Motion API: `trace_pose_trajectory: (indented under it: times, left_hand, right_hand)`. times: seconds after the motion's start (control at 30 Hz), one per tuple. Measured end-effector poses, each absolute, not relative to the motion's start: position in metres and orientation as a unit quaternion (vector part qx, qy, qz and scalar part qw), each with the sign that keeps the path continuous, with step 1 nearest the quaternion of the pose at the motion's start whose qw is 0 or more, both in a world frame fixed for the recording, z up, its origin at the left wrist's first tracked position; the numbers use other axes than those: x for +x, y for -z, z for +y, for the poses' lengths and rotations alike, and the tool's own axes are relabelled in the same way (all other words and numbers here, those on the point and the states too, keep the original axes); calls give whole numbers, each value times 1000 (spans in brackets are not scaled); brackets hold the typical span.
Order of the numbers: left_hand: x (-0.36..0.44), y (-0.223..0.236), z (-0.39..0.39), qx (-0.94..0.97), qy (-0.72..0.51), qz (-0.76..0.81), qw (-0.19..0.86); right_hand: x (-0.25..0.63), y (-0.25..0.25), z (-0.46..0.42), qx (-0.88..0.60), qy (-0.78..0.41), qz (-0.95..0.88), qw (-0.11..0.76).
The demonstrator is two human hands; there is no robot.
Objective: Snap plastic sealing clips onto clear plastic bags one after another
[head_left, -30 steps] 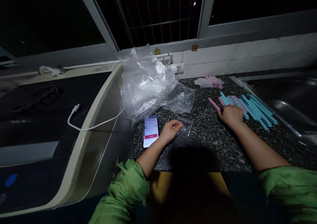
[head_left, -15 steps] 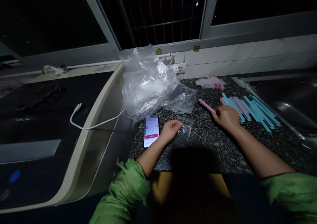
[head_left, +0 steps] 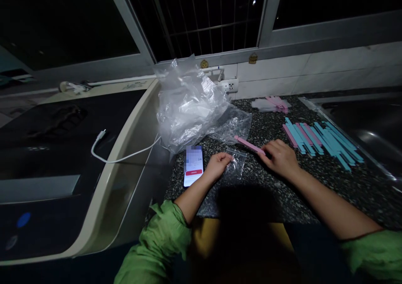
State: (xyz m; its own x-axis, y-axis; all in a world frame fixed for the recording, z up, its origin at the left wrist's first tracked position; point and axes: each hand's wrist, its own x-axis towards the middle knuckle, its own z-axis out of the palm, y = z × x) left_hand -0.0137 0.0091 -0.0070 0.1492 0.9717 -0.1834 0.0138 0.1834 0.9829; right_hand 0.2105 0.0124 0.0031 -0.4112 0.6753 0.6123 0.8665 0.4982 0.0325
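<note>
My left hand [head_left: 219, 166] pinches the edge of a small clear zip bag [head_left: 239, 165] near its top, just above the dark speckled counter [head_left: 257, 200]. Between the thumb and fingers of my right hand [head_left: 281, 158] is one end of a flat pink strip [head_left: 249, 144]; its far end points left, above the bag. Right of that hand lie several blue strips [head_left: 334, 143] and a few pink strips [head_left: 309, 134], side by side. Farther back, more pink strips [head_left: 277, 103] rest on a pile of translucent bags [head_left: 261, 104].
A phone [head_left: 193, 166] with a lit screen lies left of my left hand. Behind it is a heap of crumpled clear plastic [head_left: 191, 104]. A beige and black machine [head_left: 132, 120] with a white cable [head_left: 125, 159] stands on the left, a metal sink [head_left: 370, 129] on the right.
My right hand has moved left with the pink strip, from beside the strip pile toward the zip bag. My left hand keeps its hold on the bag.
</note>
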Motion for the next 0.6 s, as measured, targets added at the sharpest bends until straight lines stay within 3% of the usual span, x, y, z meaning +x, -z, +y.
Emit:
trace_pose_trajectory:
  times: [0.6]
  left_hand:
    - [-14, 2, 7, 439, -416, 453, 655]
  right_hand:
    - [200, -9, 2, -362, 118, -868, 319]
